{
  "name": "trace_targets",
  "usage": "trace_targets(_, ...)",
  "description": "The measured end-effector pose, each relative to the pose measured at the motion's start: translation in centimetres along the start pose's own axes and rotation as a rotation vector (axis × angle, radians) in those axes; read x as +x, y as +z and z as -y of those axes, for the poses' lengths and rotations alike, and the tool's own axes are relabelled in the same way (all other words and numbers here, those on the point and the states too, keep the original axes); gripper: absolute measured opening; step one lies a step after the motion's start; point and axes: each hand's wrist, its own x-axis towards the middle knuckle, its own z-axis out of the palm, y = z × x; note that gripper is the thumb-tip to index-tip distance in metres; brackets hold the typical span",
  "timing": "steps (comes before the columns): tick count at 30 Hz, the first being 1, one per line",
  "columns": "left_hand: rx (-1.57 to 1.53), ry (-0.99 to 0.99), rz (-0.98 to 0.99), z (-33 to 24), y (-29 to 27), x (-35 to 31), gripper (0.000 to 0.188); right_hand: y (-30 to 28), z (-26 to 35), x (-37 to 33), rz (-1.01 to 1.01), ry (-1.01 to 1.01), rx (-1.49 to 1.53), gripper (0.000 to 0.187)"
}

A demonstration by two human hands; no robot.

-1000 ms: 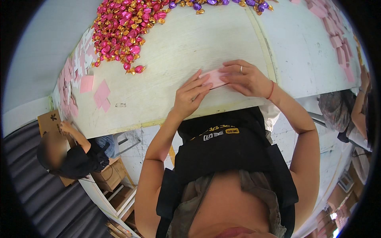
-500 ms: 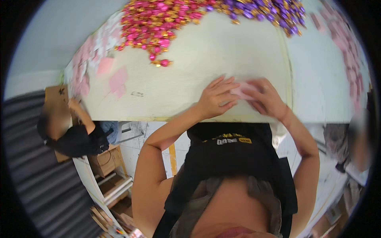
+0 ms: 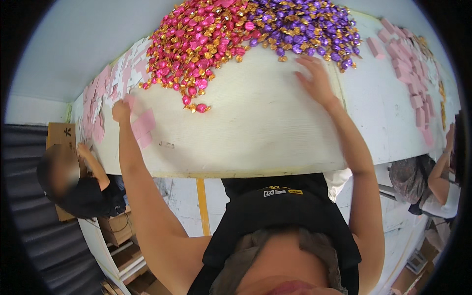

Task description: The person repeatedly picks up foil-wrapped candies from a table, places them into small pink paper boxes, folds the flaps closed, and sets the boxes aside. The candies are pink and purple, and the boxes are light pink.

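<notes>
On the white table, my left hand [image 3: 121, 111] is closed at the edge of a pink card piece [image 3: 130, 101], which shows beside its fingertips. More flat pink card pieces [image 3: 144, 124] lie just to the right of that hand. My right hand [image 3: 316, 81] is slightly blurred, with its fingers apart and nothing visible in it. It reaches over the table just below a heap of purple-and-gold wrapped candies [image 3: 307, 29]. Beside that heap spreads another of pink-and-gold wrapped candies [image 3: 196, 46], a few straggling toward me.
Flat pink and white card pieces [image 3: 101, 91] cover the table's far left. Small pink boxes [image 3: 405, 64] are piled at the right, one pink box [image 3: 376, 48] apart. A person [image 3: 81, 182] works at the left; another person's arm [image 3: 441, 172] shows at the right.
My hands were together near the front edge around a pink piece. They have separated: the left went to the pink cards, the right up toward the purple candies. The view has shifted too.
</notes>
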Motion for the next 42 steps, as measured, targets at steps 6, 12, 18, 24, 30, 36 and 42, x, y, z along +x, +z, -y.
trace_targets(6,-0.302,0.655,-0.208,-7.6,-9.0,-10.5,0.032,7.6,-1.1,6.2,0.047,0.068,-0.354,0.037)
trace_targets(12,-0.733,0.99,0.411,-12.3,-16.5,-24.6,0.043,9.1,1.5,6.5,0.007,0.06,-0.06,0.032)
trace_targets(18,-0.619,1.366,0.773,-20.4,-13.7,-29.0,0.042,15.1,3.8,9.5,0.276,0.117,-0.131,0.035)
trace_targets(24,-0.951,1.171,0.552,-21.5,-14.5,-34.3,0.046,6.1,0.7,1.2,0.121,0.037,-0.137,0.02)
trace_targets(30,-1.328,0.63,0.403,-21.1,-10.4,-45.2,0.056,-5.8,0.3,-5.7,0.122,0.281,0.18,0.011)
trace_targets(36,-1.465,0.583,1.066,-26.2,-6.7,-41.6,0.031,-5.8,9.0,-4.8,0.441,-0.285,0.258,0.013)
trace_targets(42,-1.635,0.447,1.37,-27.4,-5.0,-41.6,0.03,-2.1,8.5,-7.2,0.187,-0.316,0.304,0.029)
